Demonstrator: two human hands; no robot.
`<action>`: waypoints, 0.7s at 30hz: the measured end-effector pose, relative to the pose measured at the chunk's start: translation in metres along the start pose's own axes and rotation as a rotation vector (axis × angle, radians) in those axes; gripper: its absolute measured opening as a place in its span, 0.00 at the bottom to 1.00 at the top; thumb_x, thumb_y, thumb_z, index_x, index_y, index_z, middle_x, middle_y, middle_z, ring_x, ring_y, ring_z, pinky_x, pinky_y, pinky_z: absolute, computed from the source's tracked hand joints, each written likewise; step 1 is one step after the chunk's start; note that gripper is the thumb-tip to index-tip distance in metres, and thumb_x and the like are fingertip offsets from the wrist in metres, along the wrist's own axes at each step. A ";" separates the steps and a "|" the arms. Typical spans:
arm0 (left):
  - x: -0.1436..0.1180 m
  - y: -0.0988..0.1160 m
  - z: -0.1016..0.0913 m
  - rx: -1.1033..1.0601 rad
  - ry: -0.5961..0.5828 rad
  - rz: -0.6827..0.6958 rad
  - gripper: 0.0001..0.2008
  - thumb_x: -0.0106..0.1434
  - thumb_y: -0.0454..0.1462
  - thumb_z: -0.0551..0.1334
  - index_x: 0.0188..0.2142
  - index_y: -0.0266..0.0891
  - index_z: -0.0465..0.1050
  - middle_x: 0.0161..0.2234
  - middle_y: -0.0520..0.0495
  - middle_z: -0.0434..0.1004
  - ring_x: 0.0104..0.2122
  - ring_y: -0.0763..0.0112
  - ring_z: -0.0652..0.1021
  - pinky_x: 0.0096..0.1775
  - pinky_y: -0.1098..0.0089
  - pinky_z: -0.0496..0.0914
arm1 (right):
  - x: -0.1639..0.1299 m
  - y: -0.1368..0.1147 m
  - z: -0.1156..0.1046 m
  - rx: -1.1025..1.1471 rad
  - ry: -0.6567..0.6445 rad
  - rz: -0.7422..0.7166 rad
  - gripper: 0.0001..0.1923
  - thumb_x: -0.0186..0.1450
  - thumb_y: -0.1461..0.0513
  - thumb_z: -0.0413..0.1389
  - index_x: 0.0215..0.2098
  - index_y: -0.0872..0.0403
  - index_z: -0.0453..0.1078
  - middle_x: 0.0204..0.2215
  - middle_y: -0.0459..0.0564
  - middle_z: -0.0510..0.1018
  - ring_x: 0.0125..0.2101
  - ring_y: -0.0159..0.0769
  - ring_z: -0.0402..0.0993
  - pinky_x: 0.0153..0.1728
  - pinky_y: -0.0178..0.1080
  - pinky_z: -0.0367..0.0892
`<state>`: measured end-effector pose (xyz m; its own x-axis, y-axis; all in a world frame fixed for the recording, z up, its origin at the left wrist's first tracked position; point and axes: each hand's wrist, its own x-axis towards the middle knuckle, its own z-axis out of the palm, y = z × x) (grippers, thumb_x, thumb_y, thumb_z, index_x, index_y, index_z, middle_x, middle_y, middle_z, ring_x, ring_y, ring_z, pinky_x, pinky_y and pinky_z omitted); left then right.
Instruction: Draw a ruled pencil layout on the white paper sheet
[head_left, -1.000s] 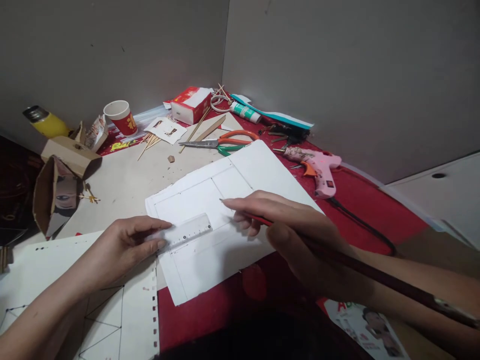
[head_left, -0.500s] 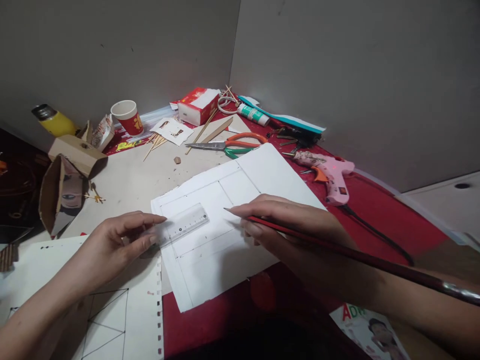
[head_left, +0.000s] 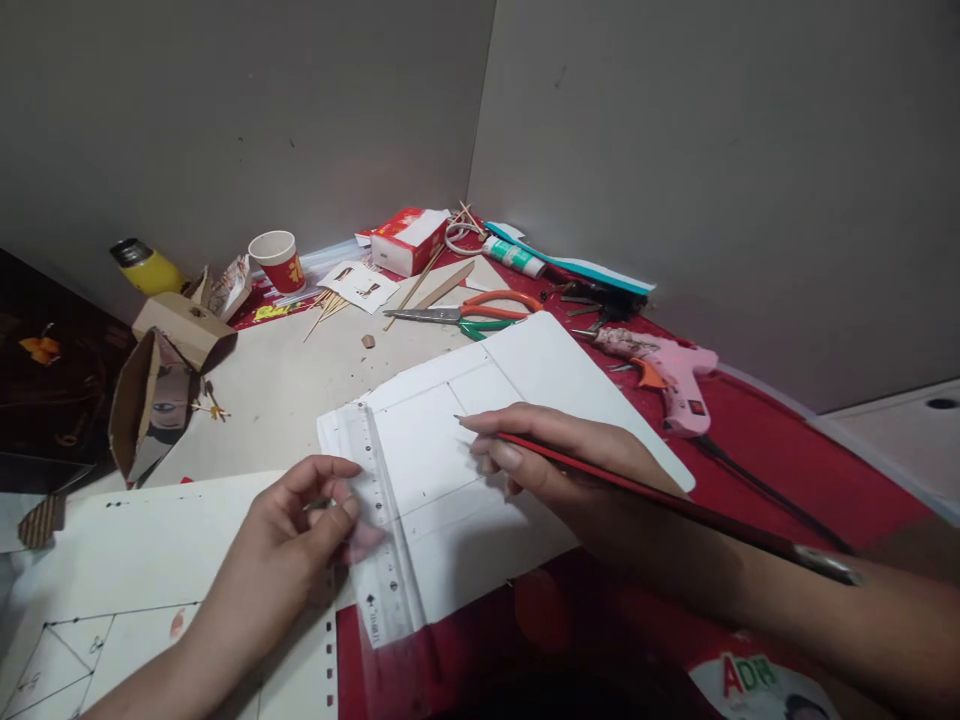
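Note:
My left hand (head_left: pixel 304 525) pinches a clear plastic ruler (head_left: pixel 381 530) that lies along the left edge of a white sheet (head_left: pixel 540 365) with pencilled rectangles. My right hand (head_left: pixel 559 460) holds a long red pencil (head_left: pixel 675 505), its tip resting over the middle of the sheet near a drawn line. The two hands are about a hand's width apart on the sheet.
Scissors (head_left: pixel 469 313) with orange and green handles lie behind the sheet. A pink glue gun (head_left: pixel 671 370) and its cord are at the right. A paper cup (head_left: pixel 279 260), red box (head_left: pixel 409 238), wooden sticks, cardboard pieces (head_left: pixel 142 400) and a yellow bottle (head_left: pixel 146 268) crowd the back left.
The ruler has been turned from lying across the sheet to running along its left edge. My left hand shifted right with it. The right hand and pencil stayed nearly still.

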<state>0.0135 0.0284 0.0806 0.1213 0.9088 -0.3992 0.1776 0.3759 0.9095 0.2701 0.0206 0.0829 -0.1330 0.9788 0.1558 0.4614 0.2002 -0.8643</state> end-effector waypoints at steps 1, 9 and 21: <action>0.000 -0.003 0.004 -0.007 -0.012 0.002 0.18 0.55 0.47 0.72 0.41 0.42 0.75 0.31 0.55 0.73 0.27 0.69 0.82 0.29 0.71 0.73 | 0.002 0.000 0.001 -0.001 -0.005 0.023 0.14 0.69 0.58 0.53 0.47 0.49 0.80 0.38 0.50 0.85 0.37 0.39 0.81 0.42 0.39 0.76; 0.007 -0.007 -0.011 1.109 -0.056 0.936 0.14 0.74 0.40 0.57 0.54 0.39 0.74 0.41 0.40 0.83 0.36 0.60 0.84 0.34 0.63 0.79 | 0.007 0.014 0.004 0.101 -0.032 0.073 0.15 0.71 0.57 0.53 0.50 0.51 0.78 0.41 0.50 0.85 0.40 0.40 0.83 0.44 0.40 0.77; 0.027 -0.019 -0.009 1.539 -0.157 1.094 0.36 0.73 0.51 0.56 0.68 0.25 0.57 0.65 0.27 0.65 0.65 0.48 0.68 0.57 0.51 0.74 | 0.009 0.036 0.006 0.119 -0.015 -0.116 0.11 0.75 0.59 0.52 0.51 0.50 0.75 0.49 0.48 0.83 0.50 0.39 0.80 0.47 0.36 0.74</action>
<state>0.0043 0.0471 0.0540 0.8289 0.5471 0.1163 0.5582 -0.8224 -0.1095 0.2802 0.0360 0.0500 -0.1925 0.9486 0.2513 0.3354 0.3043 -0.8916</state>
